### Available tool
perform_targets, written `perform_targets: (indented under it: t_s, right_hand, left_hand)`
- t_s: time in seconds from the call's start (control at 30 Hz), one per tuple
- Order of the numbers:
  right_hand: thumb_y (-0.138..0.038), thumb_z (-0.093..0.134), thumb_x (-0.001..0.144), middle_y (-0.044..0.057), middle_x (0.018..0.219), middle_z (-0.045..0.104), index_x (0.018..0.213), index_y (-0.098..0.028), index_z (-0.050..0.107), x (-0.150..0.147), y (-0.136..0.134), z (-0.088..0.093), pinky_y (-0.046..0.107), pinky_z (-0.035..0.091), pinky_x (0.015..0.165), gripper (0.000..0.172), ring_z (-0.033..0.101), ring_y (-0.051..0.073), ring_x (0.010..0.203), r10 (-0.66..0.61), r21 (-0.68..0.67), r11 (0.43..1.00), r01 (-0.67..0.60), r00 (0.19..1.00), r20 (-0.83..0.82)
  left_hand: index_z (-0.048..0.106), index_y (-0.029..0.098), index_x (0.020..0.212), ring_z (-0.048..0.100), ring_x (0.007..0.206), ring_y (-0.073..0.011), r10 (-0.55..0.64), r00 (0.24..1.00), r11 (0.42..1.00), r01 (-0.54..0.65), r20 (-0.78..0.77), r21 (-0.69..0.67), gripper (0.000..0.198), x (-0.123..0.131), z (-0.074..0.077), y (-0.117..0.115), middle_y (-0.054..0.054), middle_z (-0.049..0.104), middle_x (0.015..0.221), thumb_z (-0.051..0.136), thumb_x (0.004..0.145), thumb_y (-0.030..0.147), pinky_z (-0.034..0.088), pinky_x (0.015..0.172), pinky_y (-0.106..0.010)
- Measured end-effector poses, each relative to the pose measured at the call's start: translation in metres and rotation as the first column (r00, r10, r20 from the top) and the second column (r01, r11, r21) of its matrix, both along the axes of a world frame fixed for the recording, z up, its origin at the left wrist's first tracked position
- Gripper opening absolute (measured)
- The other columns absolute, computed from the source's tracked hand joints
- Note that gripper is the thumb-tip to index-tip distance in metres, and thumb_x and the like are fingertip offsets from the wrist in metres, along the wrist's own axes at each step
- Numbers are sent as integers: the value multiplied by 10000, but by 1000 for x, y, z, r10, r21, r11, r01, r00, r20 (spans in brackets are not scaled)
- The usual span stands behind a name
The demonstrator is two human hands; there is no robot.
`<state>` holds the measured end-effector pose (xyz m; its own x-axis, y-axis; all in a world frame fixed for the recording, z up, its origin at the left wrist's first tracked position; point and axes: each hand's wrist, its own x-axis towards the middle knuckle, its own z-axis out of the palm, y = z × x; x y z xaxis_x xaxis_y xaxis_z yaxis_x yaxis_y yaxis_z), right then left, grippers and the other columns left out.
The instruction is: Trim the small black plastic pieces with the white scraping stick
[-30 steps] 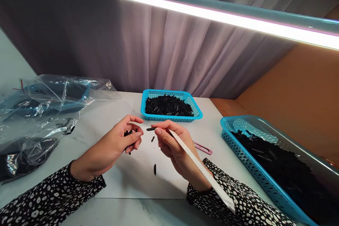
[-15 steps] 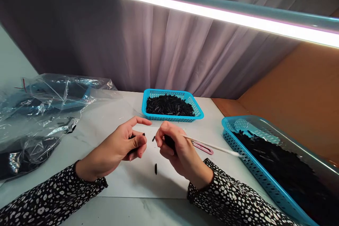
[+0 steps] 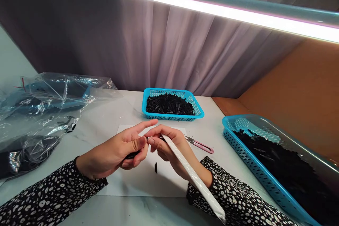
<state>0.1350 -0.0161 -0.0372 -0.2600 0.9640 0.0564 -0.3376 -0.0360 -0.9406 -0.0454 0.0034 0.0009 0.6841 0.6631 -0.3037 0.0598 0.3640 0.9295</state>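
Note:
My left hand (image 3: 113, 153) has its index finger stretched out, while the thumb and other fingers close on small black pieces (image 3: 131, 155), partly hidden in the palm. My right hand (image 3: 176, 150) is shut on a long white-wrapped stick (image 3: 194, 176), which slants down over the right wrist toward me. The stick's far end is hidden by the fingers. Both hands' fingertips meet at a small dark piece I cannot make out well. Below them, one narrow black piece (image 3: 156, 167) lies on a white sheet (image 3: 137, 187).
Behind the hands stands a blue basket (image 3: 173, 117) of black pieces. A larger blue basket (image 3: 254, 169) with black pieces is at right. A pink-handled cutter (image 3: 202, 146) lies beside my right hand. Clear plastic bags (image 3: 63, 102) cover the left side. A lamp tube (image 3: 212, 7) hangs above.
My right hand has moved left until its fingertips meet those of my left hand. The white stick has swung from pointing right to slanting down toward me.

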Motion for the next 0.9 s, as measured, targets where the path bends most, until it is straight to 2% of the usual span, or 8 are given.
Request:
perform_targets:
  t_s: [0.07, 0.17, 0.27, 0.37, 0.57, 0.7, 0.77, 0.9]
  right_hand:
    - [-437, 808, 771, -57, 581, 519, 764, -172, 662, 0, 1, 0, 225, 165, 416, 302, 262, 49, 445, -4, -6, 1000, 4, 1000, -18]
    - [-454, 800, 774, -60, 589, 532, 778, -175, 634, 0, 3, -1, 224, 153, 406, 325, 253, 42, 426, -48, -8, 999, 48, 998, -35]
    - [-455, 803, 766, -62, 587, 541, 787, -176, 631, 1, 4, -1, 223, 144, 402, 329, 246, 37, 417, -90, -10, 996, 90, 995, -39]
    - [-447, 807, 758, -63, 579, 542, 782, -175, 631, 1, 4, 1, 223, 147, 407, 326, 245, 34, 415, -113, -19, 993, 112, 993, -45]
    - [-411, 807, 754, -69, 565, 526, 768, -174, 626, 1, 4, 4, 221, 151, 411, 298, 254, 31, 415, -127, -31, 992, 126, 990, -55]
    - [-396, 811, 748, -74, 554, 518, 773, -170, 635, 1, 5, 4, 217, 149, 404, 288, 246, 27, 408, -137, -36, 990, 136, 989, -56]
    - [-405, 812, 750, -74, 557, 520, 778, -170, 638, 1, 5, 4, 216, 151, 401, 293, 247, 27, 407, -139, -29, 990, 138, 989, -56]
    - [-447, 801, 764, -77, 545, 511, 758, -176, 616, 1, 4, 2, 213, 149, 396, 328, 240, 28, 403, -132, -25, 991, 131, 989, -65]
  left_hand:
    - [315, 262, 1569, 223, 472, -87, -4, 1000, 1000, 5, -14, 11, 745, 1, 2, 0, 70, 488, 564, 570, 948, 586, 143, 452, -256]
    - [419, 234, 1499, 299, 535, -88, 101, 992, 995, -101, -73, 5, 631, 2, 7, 1, 38, 533, 674, 551, 970, 550, 196, 488, -242]
    - [485, 230, 1424, 359, 609, -93, 202, 974, 979, -205, -105, -17, 503, 2, 8, 3, 29, 547, 776, 612, 946, 323, 276, 555, -245]
    - [499, 233, 1387, 413, 662, -105, 215, 969, 976, -216, -118, 6, 520, 1, 6, 4, 36, 545, 798, 624, 887, 160, 325, 606, -259]
    - [549, 231, 1305, 487, 707, -112, 194, 975, 980, -187, -112, 69, 415, 1, 2, 7, 27, 587, 815, 674, 918, 312, 331, 610, -258]
    - [660, 186, 1060, 456, 641, -83, 207, 973, 974, -195, -101, 115, 228, 3, 2, 7, -3, 632, 890, 656, 926, 371, 302, 564, -247]
    - [679, 173, 960, 435, 614, -74, 208, 973, 971, -193, -100, 144, 251, 3, 3, 6, -12, 647, 898, 647, 930, 421, 289, 550, -243]
    - [678, 164, 812, 366, 547, -63, 251, 962, 957, -229, -110, 181, 352, 4, 4, 6, 19, 605, 731, 712, 862, 510, 255, 531, -239]
